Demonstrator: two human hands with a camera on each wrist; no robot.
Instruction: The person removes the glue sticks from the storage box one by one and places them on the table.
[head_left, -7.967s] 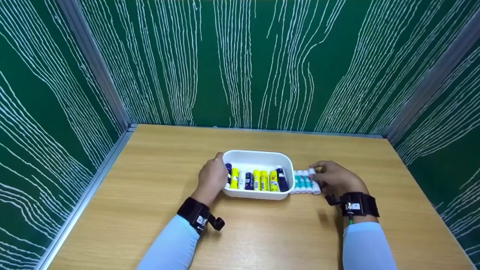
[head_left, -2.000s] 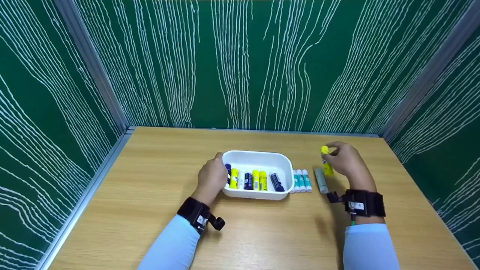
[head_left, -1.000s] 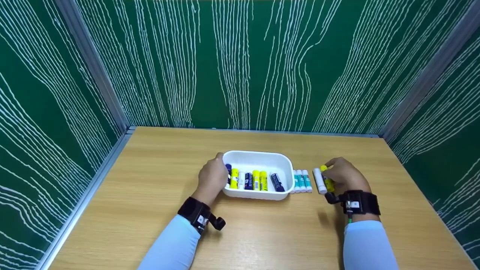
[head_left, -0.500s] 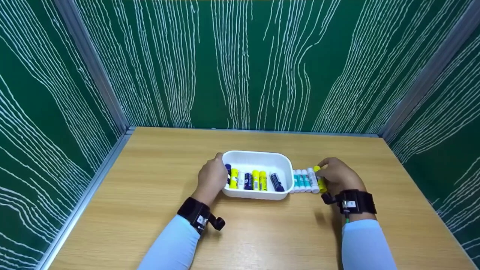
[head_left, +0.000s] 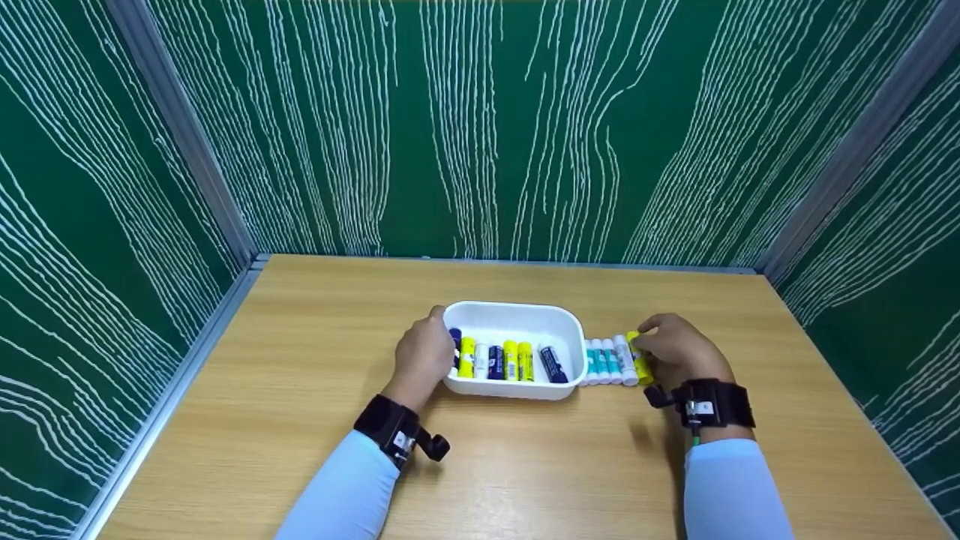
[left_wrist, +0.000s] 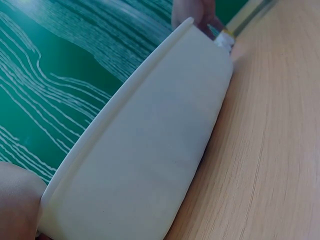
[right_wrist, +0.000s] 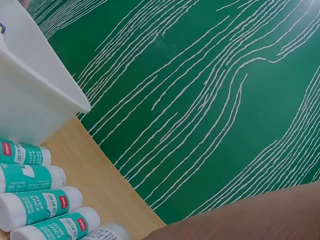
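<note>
In the head view my left hand (head_left: 425,351) grips the left end of a white plastic tub (head_left: 517,390). Inside lie yellow glue sticks (head_left: 526,361), a white one (head_left: 481,360) and dark blue ones, the rightmost dark blue stick (head_left: 553,364) tilted. Right of the tub, teal-and-white glue sticks (head_left: 603,361) lie side by side in a row, labelled GLUE STICK in the right wrist view. A whitish stick (head_left: 625,360) continues that row. At its right end my right hand (head_left: 686,349) pinches a yellow glue stick (head_left: 643,369) lying against the whitish one; its fingertips are partly hidden.
Everything rests on a wooden table (head_left: 480,465). Green panels with white wavy lines (head_left: 465,150) stand behind and on both sides, joined by metal posts (head_left: 187,127). Each wrist wears a black strap (head_left: 716,405) with a small camera.
The yellow glue stick went from the tub, through the air, down beside the whitish stick; both then slid left against the row. The rightmost dark blue stick now tilts. Left hand unmoved.
</note>
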